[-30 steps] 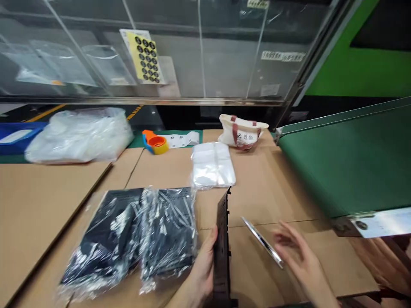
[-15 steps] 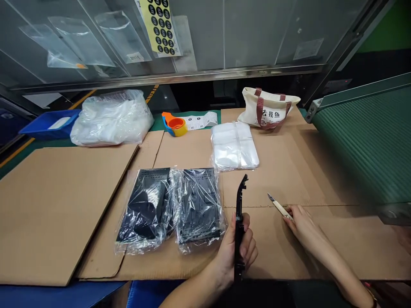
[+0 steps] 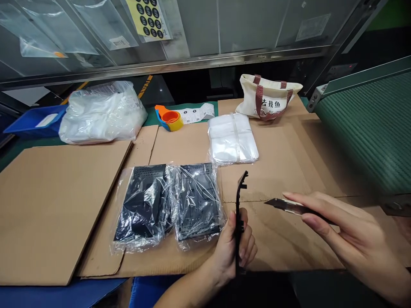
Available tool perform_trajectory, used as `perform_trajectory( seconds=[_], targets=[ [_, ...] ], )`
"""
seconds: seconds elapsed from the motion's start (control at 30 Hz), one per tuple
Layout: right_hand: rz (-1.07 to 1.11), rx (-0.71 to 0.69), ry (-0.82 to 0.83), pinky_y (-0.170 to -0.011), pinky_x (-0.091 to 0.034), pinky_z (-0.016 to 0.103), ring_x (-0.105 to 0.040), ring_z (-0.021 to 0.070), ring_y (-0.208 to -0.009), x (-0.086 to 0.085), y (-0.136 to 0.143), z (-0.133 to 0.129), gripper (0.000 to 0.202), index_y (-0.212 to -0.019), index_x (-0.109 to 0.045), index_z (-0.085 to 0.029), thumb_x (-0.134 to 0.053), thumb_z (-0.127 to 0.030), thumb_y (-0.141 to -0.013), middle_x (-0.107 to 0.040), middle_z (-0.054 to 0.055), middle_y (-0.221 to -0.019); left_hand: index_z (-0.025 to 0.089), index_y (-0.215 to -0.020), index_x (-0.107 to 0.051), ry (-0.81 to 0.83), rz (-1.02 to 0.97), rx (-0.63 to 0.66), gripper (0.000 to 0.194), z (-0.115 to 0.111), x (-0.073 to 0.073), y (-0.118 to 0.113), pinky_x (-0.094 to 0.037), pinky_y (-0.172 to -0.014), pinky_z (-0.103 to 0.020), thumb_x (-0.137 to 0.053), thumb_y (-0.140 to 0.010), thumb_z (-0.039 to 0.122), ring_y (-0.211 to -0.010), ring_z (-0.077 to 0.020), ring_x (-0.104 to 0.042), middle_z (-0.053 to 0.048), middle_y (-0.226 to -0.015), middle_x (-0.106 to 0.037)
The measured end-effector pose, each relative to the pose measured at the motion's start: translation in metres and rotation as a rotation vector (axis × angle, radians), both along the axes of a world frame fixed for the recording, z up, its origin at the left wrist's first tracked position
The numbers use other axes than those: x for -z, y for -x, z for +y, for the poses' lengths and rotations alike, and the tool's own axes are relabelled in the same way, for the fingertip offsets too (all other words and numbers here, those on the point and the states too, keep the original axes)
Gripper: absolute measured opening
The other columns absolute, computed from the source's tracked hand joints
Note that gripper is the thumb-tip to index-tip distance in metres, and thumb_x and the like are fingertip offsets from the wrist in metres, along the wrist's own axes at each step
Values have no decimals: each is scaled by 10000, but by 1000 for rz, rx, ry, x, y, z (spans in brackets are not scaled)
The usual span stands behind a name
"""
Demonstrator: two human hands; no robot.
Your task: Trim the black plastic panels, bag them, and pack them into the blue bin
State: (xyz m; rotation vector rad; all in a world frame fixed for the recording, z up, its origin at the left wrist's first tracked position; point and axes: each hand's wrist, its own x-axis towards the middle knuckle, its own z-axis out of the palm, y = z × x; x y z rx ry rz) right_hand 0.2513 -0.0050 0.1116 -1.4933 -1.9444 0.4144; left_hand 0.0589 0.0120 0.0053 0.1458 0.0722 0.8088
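My left hand [image 3: 236,244] grips a thin black plastic part [image 3: 239,218], held upright and seen edge-on, with small tabs along its right side. To its right, my right hand [image 3: 349,235] pinches a craft knife [image 3: 295,207] between thumb and fingers. The blade points left toward the plastic part, and a gap lies between them. Left of my left hand, two clear bags with black plastic panels, a left one [image 3: 141,205] and a right one [image 3: 197,203], lie side by side on the cardboard [image 3: 272,244].
A bundle of clear bags [image 3: 233,139] lies behind the hands, near a cloth tote [image 3: 269,98]. Tape rolls [image 3: 170,117], a stuffed plastic bag [image 3: 102,113] and a blue tray [image 3: 35,122] stand along the back. Stacked cardboard [image 3: 58,205] is left; a green conveyor [image 3: 372,128] is right.
My right hand has lifted the craft knife off the cardboard and brought it up closer to me. The left hand keeps the black part in nearly the same place. The view has shifted slightly.
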Motion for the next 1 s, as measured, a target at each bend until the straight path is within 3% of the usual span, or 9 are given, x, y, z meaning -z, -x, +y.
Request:
perform_trajectory(
  seconds=[0.13,0.37,0.67,1.0],
  targets=[
    [-242,-113,-167,-546,-438,190,-607,81,-618,-24,12,10,395,-1392,-465,-257,-405,-234,-1003,-635,1,-820,211,-758,-486,5,17,-8,337,-1,1,0,-255,-255,-125,-401,-964,463,-194,-57,-230,88,-362,-458],
    [-495,-111,-263,-471,-323,266,-469,88,-482,-26,18,22,364,-1345,-513,-192,-378,-244,-1011,-488,-27,-682,219,-745,-476,9,50,-35,327,-1,-3,2,-223,-233,-131,-450,-941,479,-174,-58,-202,95,-334,-447],
    [-528,-124,-283,-497,-307,273,-442,82,-489,-29,19,20,350,-1329,-519,-179,-375,-212,-1012,-463,-32,-683,210,-738,-488,45,77,-34,338,-4,-7,3,-227,-242,-125,-435,-950,468,-176,-54,-214,88,-333,-455],
    [-447,-156,-217,-484,-322,278,-480,91,-508,-26,19,16,363,-1343,-506,-185,-400,-224,-998,-505,-20,-710,214,-762,-505,25,48,-44,360,-7,3,4,-243,-249,-120,-377,-970,479,-188,-50,-205,101,-340,-416]
  ],
)
